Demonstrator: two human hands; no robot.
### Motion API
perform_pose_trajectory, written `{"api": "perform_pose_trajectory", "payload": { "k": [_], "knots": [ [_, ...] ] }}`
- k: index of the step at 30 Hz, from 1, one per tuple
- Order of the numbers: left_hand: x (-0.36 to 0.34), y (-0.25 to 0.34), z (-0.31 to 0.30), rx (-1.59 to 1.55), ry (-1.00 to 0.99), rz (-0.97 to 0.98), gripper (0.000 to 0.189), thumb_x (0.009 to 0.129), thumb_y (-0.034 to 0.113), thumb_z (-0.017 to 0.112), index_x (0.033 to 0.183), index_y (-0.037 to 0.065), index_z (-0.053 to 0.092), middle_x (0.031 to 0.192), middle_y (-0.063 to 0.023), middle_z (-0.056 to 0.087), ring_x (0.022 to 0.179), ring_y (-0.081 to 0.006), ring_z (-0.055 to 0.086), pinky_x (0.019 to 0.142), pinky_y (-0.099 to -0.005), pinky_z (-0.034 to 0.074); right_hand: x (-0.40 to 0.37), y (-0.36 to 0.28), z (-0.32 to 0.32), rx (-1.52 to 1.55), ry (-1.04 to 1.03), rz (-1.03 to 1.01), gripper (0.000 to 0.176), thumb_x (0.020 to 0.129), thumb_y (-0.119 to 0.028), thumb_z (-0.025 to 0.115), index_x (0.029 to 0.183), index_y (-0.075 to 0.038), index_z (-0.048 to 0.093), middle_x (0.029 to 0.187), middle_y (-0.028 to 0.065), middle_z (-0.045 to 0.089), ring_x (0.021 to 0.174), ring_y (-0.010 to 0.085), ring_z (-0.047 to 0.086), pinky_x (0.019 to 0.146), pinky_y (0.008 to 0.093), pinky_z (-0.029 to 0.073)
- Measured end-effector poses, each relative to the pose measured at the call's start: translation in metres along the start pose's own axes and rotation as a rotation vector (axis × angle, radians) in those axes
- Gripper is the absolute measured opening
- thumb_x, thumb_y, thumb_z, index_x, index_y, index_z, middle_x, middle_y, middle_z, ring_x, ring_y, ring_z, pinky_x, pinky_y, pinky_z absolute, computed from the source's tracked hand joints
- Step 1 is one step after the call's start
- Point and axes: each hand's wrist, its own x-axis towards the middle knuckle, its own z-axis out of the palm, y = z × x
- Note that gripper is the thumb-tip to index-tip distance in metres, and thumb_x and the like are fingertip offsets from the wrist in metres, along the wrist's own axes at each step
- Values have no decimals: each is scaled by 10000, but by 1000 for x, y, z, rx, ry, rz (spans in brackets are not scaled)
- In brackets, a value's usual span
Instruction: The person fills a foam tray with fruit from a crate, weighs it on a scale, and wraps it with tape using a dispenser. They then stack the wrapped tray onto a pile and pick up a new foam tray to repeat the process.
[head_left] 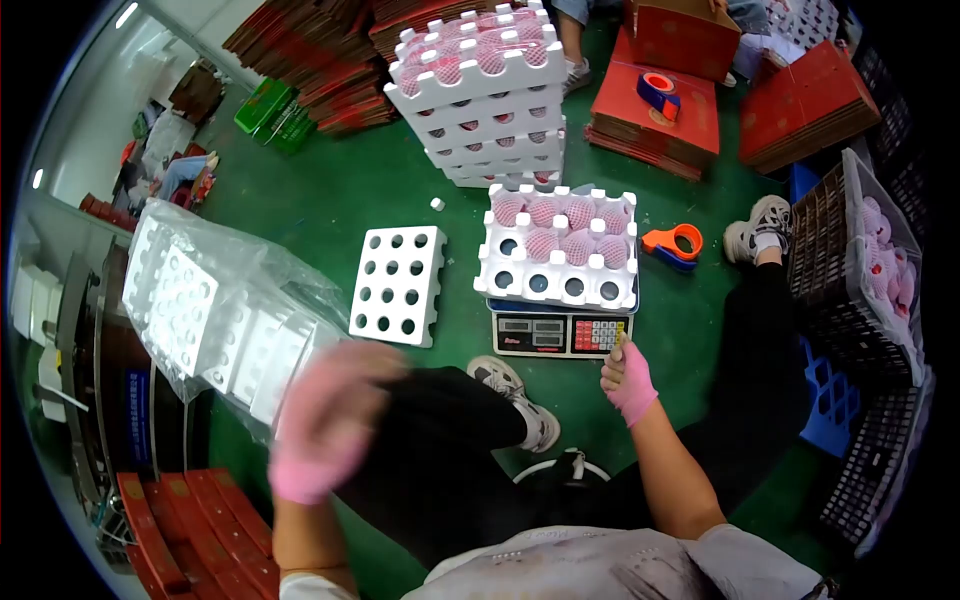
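My right hand (629, 380), in a pink fingerless glove, is at the keypad of a digital scale (547, 337). A fingertip touches the right edge of the keys and the other fingers are curled in, holding nothing. On the scale rests a white foam tray (557, 290); fruit in pink foam nets (578, 212) fills its back rows, while several front holes are bare. My left hand (335, 420), gloved alike, is smeared by motion at lower left, in front of bagged foam trays (230, 310). An upside-down foam tray (397, 285) lies on the floor left of the scale.
Stacked foam trays (490, 110) of netted fruit stand behind the scale. An orange and blue tape dispenser (675, 246) lies right of it. Another tape dispenser (659, 96) sits on red cartons (640, 130). A black crate (840, 270) holds netted fruit at right. People work nearby.
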Motion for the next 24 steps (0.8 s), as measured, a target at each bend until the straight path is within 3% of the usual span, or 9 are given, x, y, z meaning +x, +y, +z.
{"api": "perform_pose_trajectory", "payload": {
  "k": [4,8,11,13,15,18,19,21,24],
  "knots": [
    [51,-93,-47,-271,448,-144,230,982,78,489,1109,-12,659,1041,-116,691,940,-216,654,890,-350,516,24,-8,-7,-116,261,-220,328,1042,-393,547,833,-142,573,599,-67,382,474,73,341,426,246,274],
    [85,-260,28,-183,219,-390,354,985,155,530,1300,22,621,1176,-89,660,1004,-172,614,918,-296,492,23,-40,-16,-264,325,-555,249,1034,-315,585,1004,-79,660,746,-39,538,589,68,473,514,224,378],
    [83,-349,145,-285,131,-517,657,950,253,640,1500,-29,418,1525,-227,448,1389,-290,472,1152,-391,372,-6,-73,0,-458,284,-726,252,1031,-284,595,1055,-44,669,799,-19,582,639,66,504,569,219,418],
    [83,-369,191,-201,87,-507,796,911,302,700,1533,-48,348,1568,-270,388,1463,-345,391,1199,-406,318,-20,-104,20,-552,237,-757,260,1030,-288,599,1056,-39,671,807,-17,586,653,66,511,590,217,426],
    [79,-347,208,-81,20,-621,830,871,297,738,1531,-36,359,1452,-268,524,1391,-354,480,1151,-405,372,-26,-125,29,-633,180,-745,237,1014,-263,620,1065,-38,677,825,-10,606,688,72,545,634,213,451],
    [56,-399,230,-232,180,-417,630,911,113,623,1489,-34,419,1263,-131,624,1010,-170,611,869,-322,522,-66,-156,37,-801,213,-844,183,973,-194,655,1072,-42,677,858,14,634,775,118,604,707,249,495],
    [73,-353,212,-443,42,-497,571,907,62,587,1449,-52,446,1278,-133,616,1073,-192,609,920,-319,507,-85,-167,36,-928,248,-921,165,946,-151,672,1073,-46,674,888,41,654,831,164,639,753,285,521],
    [65,-377,219,-529,82,-512,556,876,20,548,1417,-75,467,1302,-157,600,1133,-211,599,972,-319,482,-125,-212,23,-1458,524,-1587,195,877,-86,694,1066,-51,664,996,117,662,977,293,646,874,383,524],
    [54,-398,220,-277,92,-468,597,864,21,541,1438,-98,430,1336,-191,577,1187,-240,572,1030,-336,444,-194,-281,-15,-1478,1107,-1746,303,835,-97,693,1126,-43,628,1120,183,637,1068,401,590,943,464,479]
  ]
}}
